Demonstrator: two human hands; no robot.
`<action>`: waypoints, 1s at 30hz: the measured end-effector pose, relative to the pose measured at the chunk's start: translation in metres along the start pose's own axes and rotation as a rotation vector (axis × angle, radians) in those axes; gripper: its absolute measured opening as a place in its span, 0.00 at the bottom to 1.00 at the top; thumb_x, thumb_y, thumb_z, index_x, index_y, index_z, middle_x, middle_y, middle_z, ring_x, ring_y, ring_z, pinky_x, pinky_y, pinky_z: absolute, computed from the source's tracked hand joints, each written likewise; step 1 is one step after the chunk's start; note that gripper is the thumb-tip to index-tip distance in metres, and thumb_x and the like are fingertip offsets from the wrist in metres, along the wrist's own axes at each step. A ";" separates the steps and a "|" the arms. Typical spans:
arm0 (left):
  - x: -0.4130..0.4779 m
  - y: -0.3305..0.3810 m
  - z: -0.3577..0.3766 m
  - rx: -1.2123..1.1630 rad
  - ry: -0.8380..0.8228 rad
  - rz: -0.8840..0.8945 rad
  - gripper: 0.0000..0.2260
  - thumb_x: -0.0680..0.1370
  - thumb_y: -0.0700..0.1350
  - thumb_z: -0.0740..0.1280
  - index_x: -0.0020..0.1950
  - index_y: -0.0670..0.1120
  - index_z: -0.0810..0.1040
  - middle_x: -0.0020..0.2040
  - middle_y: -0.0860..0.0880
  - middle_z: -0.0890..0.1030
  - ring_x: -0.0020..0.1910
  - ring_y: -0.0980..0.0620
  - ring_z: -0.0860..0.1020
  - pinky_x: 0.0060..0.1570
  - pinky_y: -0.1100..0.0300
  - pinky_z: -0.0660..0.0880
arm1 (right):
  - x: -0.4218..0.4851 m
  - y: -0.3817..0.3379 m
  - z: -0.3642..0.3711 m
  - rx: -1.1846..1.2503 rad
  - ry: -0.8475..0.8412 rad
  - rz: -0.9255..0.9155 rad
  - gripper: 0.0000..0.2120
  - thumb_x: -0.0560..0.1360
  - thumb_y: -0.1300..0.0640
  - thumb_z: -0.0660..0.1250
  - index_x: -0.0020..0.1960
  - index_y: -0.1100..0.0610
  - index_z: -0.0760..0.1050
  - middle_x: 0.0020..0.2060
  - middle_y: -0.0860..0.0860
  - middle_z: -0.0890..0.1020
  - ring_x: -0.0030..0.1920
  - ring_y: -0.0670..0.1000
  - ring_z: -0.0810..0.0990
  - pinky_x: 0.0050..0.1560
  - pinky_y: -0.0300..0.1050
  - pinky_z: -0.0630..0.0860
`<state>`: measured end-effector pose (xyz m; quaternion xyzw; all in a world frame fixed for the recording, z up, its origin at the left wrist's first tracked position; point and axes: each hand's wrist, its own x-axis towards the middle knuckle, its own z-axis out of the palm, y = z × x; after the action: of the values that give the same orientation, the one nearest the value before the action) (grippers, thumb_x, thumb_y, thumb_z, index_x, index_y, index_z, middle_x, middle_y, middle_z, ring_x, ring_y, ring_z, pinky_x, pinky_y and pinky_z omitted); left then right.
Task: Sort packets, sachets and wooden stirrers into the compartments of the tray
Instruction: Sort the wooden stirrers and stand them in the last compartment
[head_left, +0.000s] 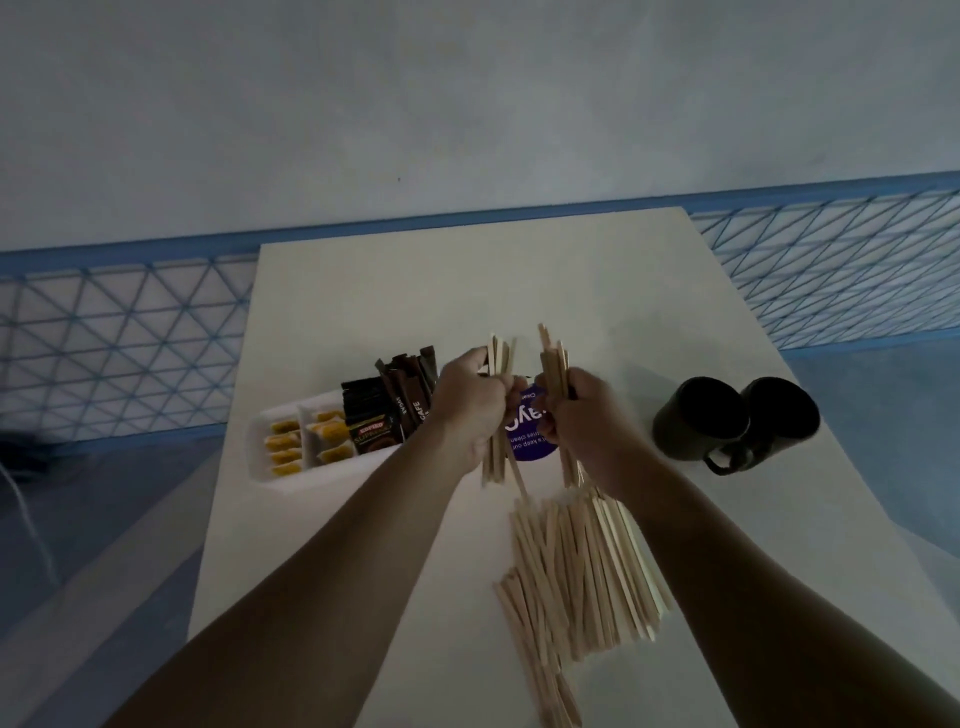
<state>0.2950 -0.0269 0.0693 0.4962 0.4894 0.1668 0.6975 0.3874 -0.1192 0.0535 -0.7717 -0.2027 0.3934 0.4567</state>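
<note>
My left hand grips a bundle of wooden stirrers held upright above the table. My right hand grips a second bundle of stirrers just to the right of it. A loose pile of stirrers lies on the table below my hands. The white tray sits to the left, partly hidden by my left hand. Its left compartments hold yellow sachets; further right stand dark coffee packets and brown stick sachets.
Two dark mugs stand side by side at the right of the white table. A purple round label shows between my hands. Blue mesh railings run behind and beside the table.
</note>
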 end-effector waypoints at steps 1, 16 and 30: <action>0.002 0.007 -0.004 0.026 0.020 0.044 0.16 0.82 0.35 0.60 0.70 0.43 0.72 0.47 0.45 0.82 0.42 0.52 0.78 0.44 0.55 0.80 | 0.005 -0.005 0.004 0.018 0.004 -0.018 0.12 0.80 0.67 0.60 0.60 0.58 0.75 0.47 0.56 0.81 0.47 0.53 0.80 0.46 0.46 0.80; 0.027 0.043 -0.028 0.013 0.228 0.417 0.13 0.82 0.38 0.62 0.65 0.45 0.78 0.50 0.50 0.84 0.49 0.55 0.82 0.52 0.64 0.79 | 0.048 -0.047 0.046 0.379 -0.025 -0.235 0.15 0.78 0.75 0.57 0.56 0.66 0.80 0.44 0.63 0.83 0.43 0.54 0.81 0.52 0.49 0.81; 0.042 0.003 -0.022 0.091 0.372 0.374 0.04 0.78 0.42 0.68 0.51 0.49 0.80 0.47 0.52 0.84 0.48 0.55 0.82 0.52 0.56 0.79 | 0.065 -0.014 0.067 0.180 -0.018 -0.159 0.12 0.77 0.66 0.65 0.47 0.52 0.84 0.41 0.54 0.87 0.45 0.58 0.86 0.49 0.62 0.83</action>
<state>0.2969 0.0164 0.0493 0.5698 0.5161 0.3587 0.5295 0.3740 -0.0321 0.0198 -0.7054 -0.2313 0.3796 0.5521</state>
